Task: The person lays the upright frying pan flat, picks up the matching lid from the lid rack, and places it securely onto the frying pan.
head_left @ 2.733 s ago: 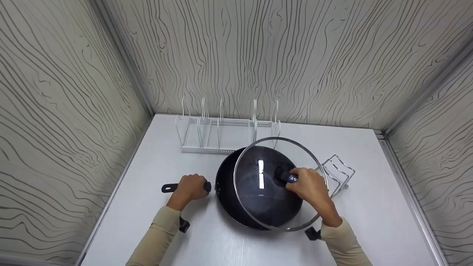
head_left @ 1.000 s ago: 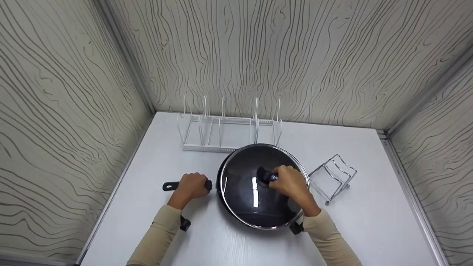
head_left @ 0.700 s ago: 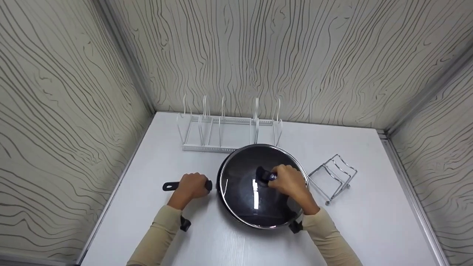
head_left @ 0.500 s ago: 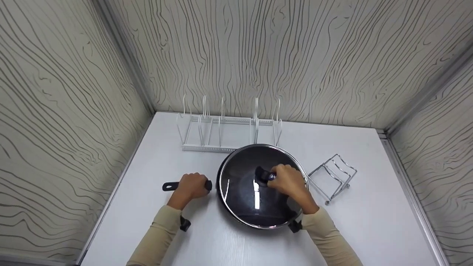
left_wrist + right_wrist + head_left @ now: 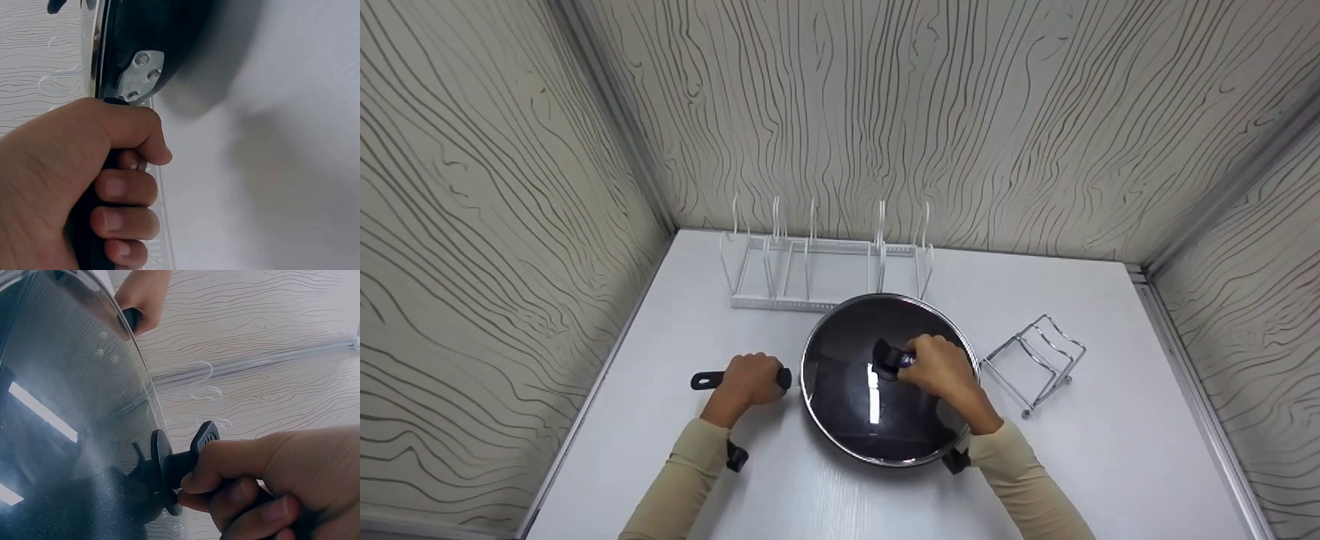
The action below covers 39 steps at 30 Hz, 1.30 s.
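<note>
A dark wok (image 5: 169, 34) sits at the middle of the table, its riveted handle pointing left. My left hand (image 5: 751, 379) grips that black handle (image 5: 706, 380), fingers curled round it in the left wrist view. Over the wok lies a glass lid (image 5: 855, 420) with a metal rim, which lines up with the wok's rim in the head view. By its black knob (image 5: 163, 467) my right hand (image 5: 941, 367) holds the lid, thumb and fingers wrapped round the knob's grip. Most of the wok is hidden beneath the lid.
Behind the wok stands a white wire rack (image 5: 787, 304) with upright loops, close to the wok's far rim. A small chrome wire stand (image 5: 1039, 360) is at the right, near the lid's edge. Patterned panels (image 5: 840, 112) enclose the white table (image 5: 660, 322).
My right hand has brought the lid left and down, from a tilted, offset position over the wok into line with its rim. The left hand has kept its grip on the handle.
</note>
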### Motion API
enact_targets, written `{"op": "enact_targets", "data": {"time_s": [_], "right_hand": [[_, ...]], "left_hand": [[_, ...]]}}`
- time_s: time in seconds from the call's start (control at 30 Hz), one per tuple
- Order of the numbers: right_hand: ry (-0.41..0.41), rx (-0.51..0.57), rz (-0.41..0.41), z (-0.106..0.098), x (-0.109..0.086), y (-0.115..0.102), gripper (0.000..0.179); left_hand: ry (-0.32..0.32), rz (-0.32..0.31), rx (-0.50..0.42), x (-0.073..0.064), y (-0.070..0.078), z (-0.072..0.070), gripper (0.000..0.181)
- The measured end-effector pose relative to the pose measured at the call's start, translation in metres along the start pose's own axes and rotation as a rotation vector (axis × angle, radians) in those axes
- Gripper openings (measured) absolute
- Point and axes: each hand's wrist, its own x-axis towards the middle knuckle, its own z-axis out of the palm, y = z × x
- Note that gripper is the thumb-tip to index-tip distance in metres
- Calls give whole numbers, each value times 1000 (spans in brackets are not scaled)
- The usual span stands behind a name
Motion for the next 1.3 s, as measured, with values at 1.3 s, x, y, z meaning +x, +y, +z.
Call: {"op": "enact_targets", "data": {"time_s": [1.3], "right_hand": [[-42,28,13,-1,1,1,28]], "left_hand": [[22,16,-3,1,-2,3,22]]}}
